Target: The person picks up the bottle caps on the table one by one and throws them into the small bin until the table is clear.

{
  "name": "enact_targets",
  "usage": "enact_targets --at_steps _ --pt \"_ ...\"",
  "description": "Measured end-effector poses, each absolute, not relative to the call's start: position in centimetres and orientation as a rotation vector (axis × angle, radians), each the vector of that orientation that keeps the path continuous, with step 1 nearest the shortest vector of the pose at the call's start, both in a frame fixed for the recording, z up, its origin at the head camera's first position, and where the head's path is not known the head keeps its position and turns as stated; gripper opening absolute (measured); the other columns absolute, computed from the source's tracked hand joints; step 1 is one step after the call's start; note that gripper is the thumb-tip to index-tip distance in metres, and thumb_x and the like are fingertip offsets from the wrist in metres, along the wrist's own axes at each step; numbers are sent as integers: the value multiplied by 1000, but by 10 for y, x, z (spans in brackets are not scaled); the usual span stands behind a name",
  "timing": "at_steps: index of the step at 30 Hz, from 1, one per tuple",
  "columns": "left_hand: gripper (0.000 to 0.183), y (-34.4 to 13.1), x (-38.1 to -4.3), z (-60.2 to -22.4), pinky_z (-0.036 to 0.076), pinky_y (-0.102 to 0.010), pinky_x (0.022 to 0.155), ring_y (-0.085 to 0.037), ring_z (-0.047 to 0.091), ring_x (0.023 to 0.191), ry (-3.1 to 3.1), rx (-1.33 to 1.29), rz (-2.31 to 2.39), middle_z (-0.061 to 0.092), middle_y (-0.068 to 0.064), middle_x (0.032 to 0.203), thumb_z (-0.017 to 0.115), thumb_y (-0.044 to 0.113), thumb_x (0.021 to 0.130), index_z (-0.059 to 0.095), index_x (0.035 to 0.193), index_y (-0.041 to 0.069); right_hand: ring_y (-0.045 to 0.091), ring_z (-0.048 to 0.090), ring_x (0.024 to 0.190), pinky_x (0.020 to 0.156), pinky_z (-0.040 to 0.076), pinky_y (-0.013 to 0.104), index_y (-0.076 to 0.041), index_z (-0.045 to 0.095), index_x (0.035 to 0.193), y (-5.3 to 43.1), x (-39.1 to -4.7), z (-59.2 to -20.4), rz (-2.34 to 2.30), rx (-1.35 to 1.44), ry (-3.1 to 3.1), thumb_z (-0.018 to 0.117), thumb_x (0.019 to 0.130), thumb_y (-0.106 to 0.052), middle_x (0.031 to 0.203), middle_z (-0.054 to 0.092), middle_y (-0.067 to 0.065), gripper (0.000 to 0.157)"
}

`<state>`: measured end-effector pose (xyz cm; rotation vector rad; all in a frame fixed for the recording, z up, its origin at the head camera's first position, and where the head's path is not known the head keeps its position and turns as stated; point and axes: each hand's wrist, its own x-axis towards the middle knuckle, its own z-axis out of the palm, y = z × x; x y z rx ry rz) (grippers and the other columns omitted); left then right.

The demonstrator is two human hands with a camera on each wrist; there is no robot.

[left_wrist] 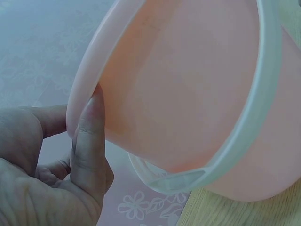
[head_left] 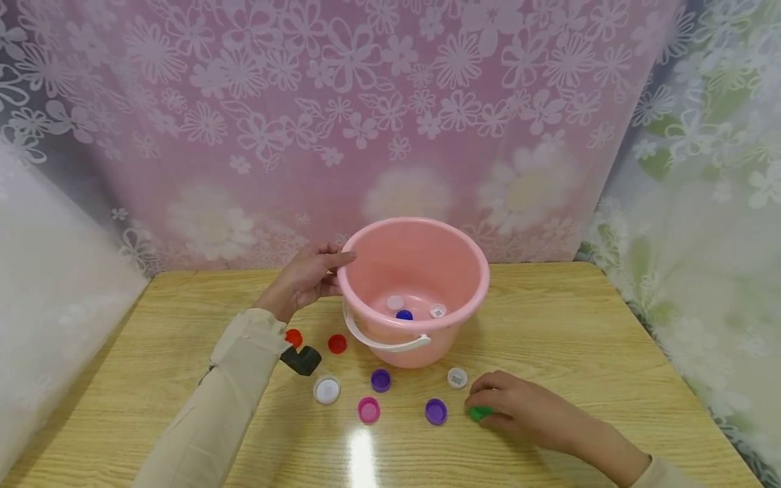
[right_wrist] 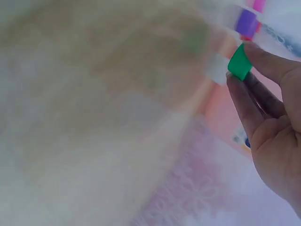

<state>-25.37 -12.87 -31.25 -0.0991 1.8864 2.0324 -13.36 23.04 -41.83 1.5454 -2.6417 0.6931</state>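
My left hand (head_left: 310, 278) grips the left rim of a pink plastic bucket (head_left: 421, 349), with the thumb on one side of the rim and fingers on the other. In the left wrist view the bucket's white handle (left_wrist: 263, 80) hangs down beside its wall. Low at the front right, my right hand (head_left: 531, 410) pinches a green bottle cap (head_left: 480, 412) between thumb and fingers, close to the tabletop; the right wrist view shows this green cap (right_wrist: 240, 62) at the fingertips. Inside the bucket lie a blue cap (head_left: 404, 315), a white cap (head_left: 437, 310) and a pale round cap (head_left: 395, 303).
Several caps lie on the wooden table (head_left: 549, 325) before the bucket: purple caps (head_left: 436, 411), a pink cap (head_left: 369, 409), white caps (head_left: 457, 378) and red caps (head_left: 337, 343). A black device (head_left: 301, 360) juts from the left wrist. Flowered curtains (head_left: 390, 135) surround the table.
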Motion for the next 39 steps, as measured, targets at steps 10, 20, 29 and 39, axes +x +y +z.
enact_targets --at_steps 10,20,29,39 --pt "31 -128 -254 -312 57 -29 53 -17 63 54 1884 -110 2030 60 -15 84 65 20 93 47 111 3 11 57 98 75 50 16 -18 66 117 252 -150 -344 695 1365 -2475 77 76 -1 113 57 -4 46" --pt "32 -128 -255 -311 57 -30 54 -17 63 56 1874 -106 2029 61 -16 87 65 20 93 48 114 3 2 55 102 81 45 8 -10 69 113 276 -184 -266 622 1163 -2352 78 73 2 114 61 -2 43" --pt "31 -127 -255 -313 58 -30 55 -18 63 55 1888 -119 2021 61 -16 87 65 20 93 49 113 3 5 59 93 80 46 7 -8 69 113 261 -211 -239 574 1137 -2400 75 77 5 112 61 0 38" --pt "31 -129 -256 -313 57 -30 53 -18 64 56 1895 -122 2019 60 -15 85 66 22 92 47 110 4 14 60 101 85 52 23 -6 65 118 226 -239 -246 725 1134 -2475 73 83 -2 113 62 1 36"
